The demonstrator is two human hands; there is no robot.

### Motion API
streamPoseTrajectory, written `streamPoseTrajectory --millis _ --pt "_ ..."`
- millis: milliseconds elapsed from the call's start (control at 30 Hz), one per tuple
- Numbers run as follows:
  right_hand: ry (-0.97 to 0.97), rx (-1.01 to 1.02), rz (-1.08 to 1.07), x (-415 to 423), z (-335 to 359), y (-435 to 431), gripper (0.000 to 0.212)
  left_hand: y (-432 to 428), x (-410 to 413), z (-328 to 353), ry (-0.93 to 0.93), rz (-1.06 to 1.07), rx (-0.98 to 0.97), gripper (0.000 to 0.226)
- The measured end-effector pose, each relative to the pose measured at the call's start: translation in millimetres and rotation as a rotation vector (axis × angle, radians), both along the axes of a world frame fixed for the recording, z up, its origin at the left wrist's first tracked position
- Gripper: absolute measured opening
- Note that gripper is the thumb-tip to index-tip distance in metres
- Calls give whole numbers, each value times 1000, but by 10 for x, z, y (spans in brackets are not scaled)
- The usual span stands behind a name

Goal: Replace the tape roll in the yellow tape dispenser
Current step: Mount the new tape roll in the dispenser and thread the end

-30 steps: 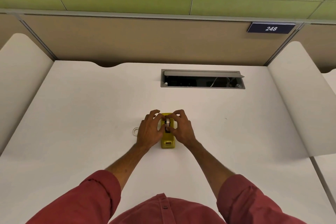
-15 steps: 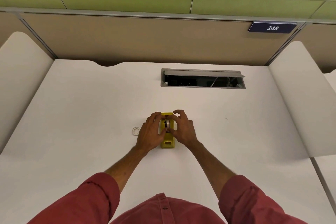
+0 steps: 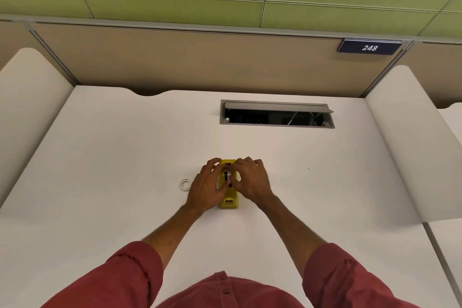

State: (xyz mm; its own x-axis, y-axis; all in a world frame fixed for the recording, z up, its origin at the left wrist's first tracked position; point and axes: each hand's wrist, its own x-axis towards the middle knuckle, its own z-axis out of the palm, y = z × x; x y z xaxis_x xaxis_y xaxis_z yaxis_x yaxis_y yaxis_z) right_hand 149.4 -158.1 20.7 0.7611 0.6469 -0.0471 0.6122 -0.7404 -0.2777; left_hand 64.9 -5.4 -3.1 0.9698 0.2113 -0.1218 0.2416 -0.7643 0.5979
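Note:
A yellow tape dispenser [image 3: 228, 198] lies on the white desk [image 3: 125, 157], its cutter end toward me. My left hand [image 3: 205, 186] clasps its left side. My right hand [image 3: 251, 181] covers the right side, with its fingertips pinching a tape roll [image 3: 227, 175] that stands on edge in the dispenser's slot. Only a sliver of that roll shows between my fingers. A small white tape ring [image 3: 185, 184] lies flat on the desk just left of my left hand, apart from it.
An open grey cable hatch [image 3: 277, 105] with wires inside is sunk into the desk beyond the dispenser. White curved dividers [image 3: 410, 147] rise on both sides, and a tan partition with a "248" sign [image 3: 369, 47] closes the back.
My left hand has closed in tighter against the dispenser's left side. My right fingertips have shifted on the roll, which sits a little lower in the slot.

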Motion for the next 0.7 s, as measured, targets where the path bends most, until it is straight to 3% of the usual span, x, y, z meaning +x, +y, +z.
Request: streamPoseTrajectory --millis 200,700 --pt "-51 -74 36 8 -17 23 31 -11 36 27 45 6 30 48" --pt "-20 -38 25 74 15 82 23 2 41 47 53 3 45 50"
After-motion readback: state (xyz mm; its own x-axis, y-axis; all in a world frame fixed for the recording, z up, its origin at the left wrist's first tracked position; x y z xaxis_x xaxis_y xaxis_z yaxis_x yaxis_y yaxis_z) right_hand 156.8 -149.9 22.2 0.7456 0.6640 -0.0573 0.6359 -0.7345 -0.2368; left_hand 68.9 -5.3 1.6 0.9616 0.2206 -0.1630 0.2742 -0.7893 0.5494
